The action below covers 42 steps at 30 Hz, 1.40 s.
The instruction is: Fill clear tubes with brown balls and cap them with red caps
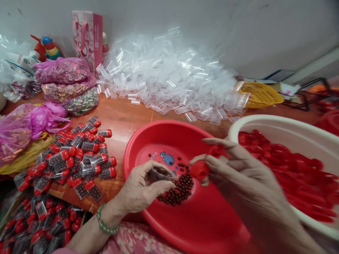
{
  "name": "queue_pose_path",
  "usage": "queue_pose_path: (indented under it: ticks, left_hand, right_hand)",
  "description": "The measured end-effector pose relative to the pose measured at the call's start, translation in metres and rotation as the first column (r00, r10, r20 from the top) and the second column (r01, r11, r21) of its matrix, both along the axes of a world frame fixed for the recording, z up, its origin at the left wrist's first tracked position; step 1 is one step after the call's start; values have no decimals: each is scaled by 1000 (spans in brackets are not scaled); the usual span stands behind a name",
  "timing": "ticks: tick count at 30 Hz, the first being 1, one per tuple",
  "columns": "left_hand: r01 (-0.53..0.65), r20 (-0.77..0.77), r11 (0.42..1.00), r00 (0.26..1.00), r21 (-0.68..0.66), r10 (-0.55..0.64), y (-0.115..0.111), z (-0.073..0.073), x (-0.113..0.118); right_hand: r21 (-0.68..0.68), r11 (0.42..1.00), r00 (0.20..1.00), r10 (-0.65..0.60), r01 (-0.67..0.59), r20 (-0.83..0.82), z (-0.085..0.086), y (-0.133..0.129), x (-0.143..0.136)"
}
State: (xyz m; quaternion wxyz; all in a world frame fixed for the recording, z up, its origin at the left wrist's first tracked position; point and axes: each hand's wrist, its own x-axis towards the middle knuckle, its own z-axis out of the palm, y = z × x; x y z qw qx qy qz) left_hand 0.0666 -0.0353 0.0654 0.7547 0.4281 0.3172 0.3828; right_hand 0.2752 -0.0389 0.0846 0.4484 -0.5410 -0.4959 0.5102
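Observation:
My left hand (144, 187) is closed round a clear plastic tube (160, 171), its open mouth facing up and brown beads showing inside. A red cap (199, 170) is pinched at the fingertips of my right hand (233, 169), and a second red cap (217, 150) sits between its fingers. Both hands are over a red basin (206, 218). Dark brown round beads (177, 192) lie in the basin's bottom beside a blue cartoon print. Blur softens the right hand and its caps.
Filled, red-capped tubes (84, 155) lie heaped on the left, with more below the table edge. Clear empty tubes (169, 77) are piled along the wall. A white tub (254, 121) of red caps stands right, a yellow basket (261, 95) behind it. Pink bags (63, 70) sit back left.

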Motion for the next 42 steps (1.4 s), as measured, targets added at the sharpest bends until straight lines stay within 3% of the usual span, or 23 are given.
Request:
queue_pose_path:
  ticks: [3, 6, 9, 12, 14, 16, 18, 20, 25, 28, 32, 36, 38, 42]
  left_hand:
    - [-58, -20, 998, 998, -35, 57, -2, -2, -1]
    - [-114, -43, 990, 993, -84, 111, -2, -6, -3]
    - [-180, -100, 981, 980, -67, 173, -2, -10, -4]
    - [-219, -153, 975, 966, -48, 209, -1, -12, -4]
    - [-218, -145, 974, 968, -68, 206, -1, -12, -5]
    - [-212, -124, 974, 972, -80, 201, 1, -12, -7]
    - [-208, -108, 975, 974, -74, 200, 2, -13, -10]
    - [-187, -76, 980, 981, -75, 181, 4, -14, -12]
    - [-110, 60, 983, 991, -148, 120, 5, -16, -14]
    - [-77, 81, 984, 993, -162, 91, 6, -16, -14]
    - [2, 88, 980, 996, -201, 16, 8, -17, -16]
    - [111, 27, 976, 994, -186, -108, 8, -18, -18]
    - [139, -18, 976, 989, -165, -144, 8, -18, -16]
    - [200, -42, 966, 977, -162, -209, 9, -16, -12]
  right_hand:
    - [-144, 986, 970, -118, 89, -211, -2, 4, -36]
    - [-132, 987, 959, -125, 94, -255, -10, 2, -55]
    - [0, 987, 983, -161, 162, -85, -22, -3, -63]
    - [327, 920, 917, -308, 217, 255, -33, -7, -64]
    - [558, 825, 801, -389, 83, 455, -38, -8, -60]
    - [660, 729, 705, -373, -178, 603, -40, -6, -54]
    - [650, 634, 644, -297, -419, 705, -37, -3, -48]
    - [613, 558, 600, -237, -559, 764, -33, 1, -43]
    - [506, 506, 483, -189, -698, 855, -27, 2, -33]
    - [501, 521, 514, -133, -691, 848, -26, 2, -31]
    - [530, 593, 646, -23, -606, 763, -23, 4, -30]
    - [439, 833, 847, 63, -336, 528, -19, 5, -26]
    - [370, 895, 907, 80, -248, 414, -17, 7, -24]
    - [347, 862, 866, 184, -369, 464, -12, 14, -25]
